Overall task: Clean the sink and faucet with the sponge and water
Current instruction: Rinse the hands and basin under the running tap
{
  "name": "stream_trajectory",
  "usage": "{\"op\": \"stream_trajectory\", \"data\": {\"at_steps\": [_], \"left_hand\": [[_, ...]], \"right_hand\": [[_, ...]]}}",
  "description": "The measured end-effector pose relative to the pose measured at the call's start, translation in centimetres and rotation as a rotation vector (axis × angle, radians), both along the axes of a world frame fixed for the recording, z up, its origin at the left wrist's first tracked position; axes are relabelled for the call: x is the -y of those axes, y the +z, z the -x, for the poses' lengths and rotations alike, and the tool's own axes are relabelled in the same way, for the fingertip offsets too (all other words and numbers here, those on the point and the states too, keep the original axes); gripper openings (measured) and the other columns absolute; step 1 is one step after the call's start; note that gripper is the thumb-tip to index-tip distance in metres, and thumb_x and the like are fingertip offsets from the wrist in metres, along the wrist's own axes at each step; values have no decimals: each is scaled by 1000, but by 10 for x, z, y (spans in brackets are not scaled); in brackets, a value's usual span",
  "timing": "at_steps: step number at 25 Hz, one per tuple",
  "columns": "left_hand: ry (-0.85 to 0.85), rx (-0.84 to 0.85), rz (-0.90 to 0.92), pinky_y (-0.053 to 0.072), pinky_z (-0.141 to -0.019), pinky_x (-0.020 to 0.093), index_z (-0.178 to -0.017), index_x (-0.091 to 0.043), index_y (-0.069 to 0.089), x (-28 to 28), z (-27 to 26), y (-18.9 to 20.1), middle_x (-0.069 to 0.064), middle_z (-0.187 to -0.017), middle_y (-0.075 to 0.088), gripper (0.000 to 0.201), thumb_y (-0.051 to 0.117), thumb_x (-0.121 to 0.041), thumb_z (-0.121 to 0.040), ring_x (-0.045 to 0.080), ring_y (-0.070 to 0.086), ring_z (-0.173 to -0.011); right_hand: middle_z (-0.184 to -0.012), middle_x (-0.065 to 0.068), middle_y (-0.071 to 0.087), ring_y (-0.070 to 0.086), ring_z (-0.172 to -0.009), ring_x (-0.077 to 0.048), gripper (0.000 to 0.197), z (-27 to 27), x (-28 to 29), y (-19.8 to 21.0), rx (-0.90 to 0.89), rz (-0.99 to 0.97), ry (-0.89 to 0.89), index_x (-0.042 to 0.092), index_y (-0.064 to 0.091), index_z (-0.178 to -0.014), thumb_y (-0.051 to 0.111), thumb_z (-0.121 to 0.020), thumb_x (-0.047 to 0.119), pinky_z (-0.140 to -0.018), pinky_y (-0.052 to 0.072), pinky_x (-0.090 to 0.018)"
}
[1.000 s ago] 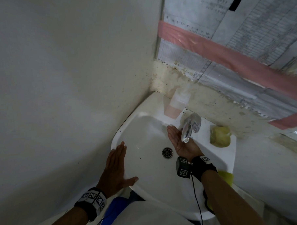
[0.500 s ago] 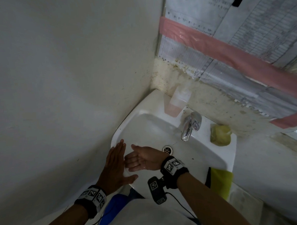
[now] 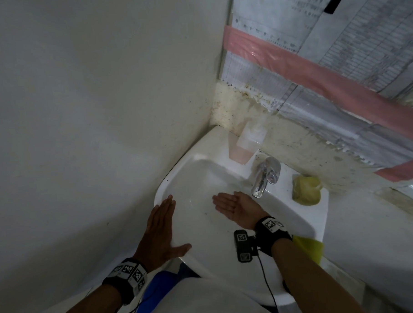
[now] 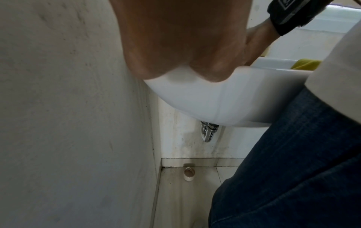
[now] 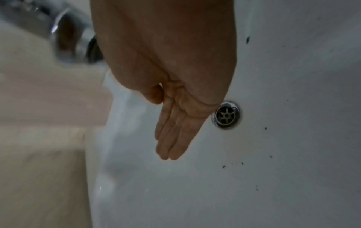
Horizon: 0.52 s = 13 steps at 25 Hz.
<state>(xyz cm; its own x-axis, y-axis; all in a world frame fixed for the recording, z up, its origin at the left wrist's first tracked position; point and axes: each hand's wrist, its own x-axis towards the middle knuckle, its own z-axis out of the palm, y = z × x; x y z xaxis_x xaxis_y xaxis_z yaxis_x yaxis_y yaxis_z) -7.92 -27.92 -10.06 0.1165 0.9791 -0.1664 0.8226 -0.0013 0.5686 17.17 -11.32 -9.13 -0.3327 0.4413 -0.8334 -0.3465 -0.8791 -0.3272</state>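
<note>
Sink [image 3: 305, 223] rim: L hand [image 3: 160, 231] flat on edge; R hand [image 3: 236, 208] flat-fingered, holding nothing, over basin

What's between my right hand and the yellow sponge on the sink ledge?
The faucet stands between the right hand and the sponge, seen in the head view.

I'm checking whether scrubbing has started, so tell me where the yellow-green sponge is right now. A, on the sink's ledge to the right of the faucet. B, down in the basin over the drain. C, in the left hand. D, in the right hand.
A: the sponge lies on the sink ledge right of the faucet, while the right hand is open and empty in the basin and the left hand lies flat on the rim.
</note>
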Motion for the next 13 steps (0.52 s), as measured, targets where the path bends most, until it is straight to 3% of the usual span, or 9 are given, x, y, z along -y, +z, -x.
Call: {"op": "stream_trajectory", "data": {"at_steps": [2, 5, 7, 11, 13], "left_hand": [[0, 0, 7, -6, -127, 43, -161, -11, -10, 0, 0, 0, 1, -170, -14, 129, 61, -81, -79, 19, -7, -157], [-5, -13, 11, -7, -127, 43, -161, -10, -10, 0, 0, 1, 2, -170, -14, 130, 61, -81, -79, 19, -8, -157], [-8, -18, 14, -10, -126, 39, -161, -9, -8, -1, -1, 2, 2, -170, -14, 129, 61, -80, -79, 18, -8, -157], [0, -23, 7, -15, -125, 33, -162, -9, -6, -2, -2, 5, 2, -170, -12, 129, 62, -80, -78, 13, -13, -156], [1, -19, 7, -15, -125, 32, -162, -9, -6, -2, -2, 6, 1, -171, -12, 129, 63, -79, -78, 12, -14, -156]], "right_hand": [[-136, -28, 60, 70, -109, -39, 48, -26, -10, -2, -76, 0, -204, -11, 50, -138, 41, -106, 24, -87, 61, -47], [-125, -25, 68, 73, -103, -35, 37, -42, -20, 6, -157, 3, -330, -7, 60, -123, 43, -107, 21, -83, 62, -47], [-124, -24, 69, 74, -103, -32, 34, -40, -20, 11, -173, -14, -329, -6, 61, -121, 44, -107, 19, -84, 62, -44], [-130, -21, 66, 72, -109, -29, 40, -27, -10, 12, -225, -32, -290, -5, 54, -134, 44, -105, 21, -86, 62, -40], [-130, -22, 66, 71, -112, -29, 46, -17, -4, 14, -192, -46, -145, -7, 50, -138, 39, -109, 26, -88, 61, -38]]}}
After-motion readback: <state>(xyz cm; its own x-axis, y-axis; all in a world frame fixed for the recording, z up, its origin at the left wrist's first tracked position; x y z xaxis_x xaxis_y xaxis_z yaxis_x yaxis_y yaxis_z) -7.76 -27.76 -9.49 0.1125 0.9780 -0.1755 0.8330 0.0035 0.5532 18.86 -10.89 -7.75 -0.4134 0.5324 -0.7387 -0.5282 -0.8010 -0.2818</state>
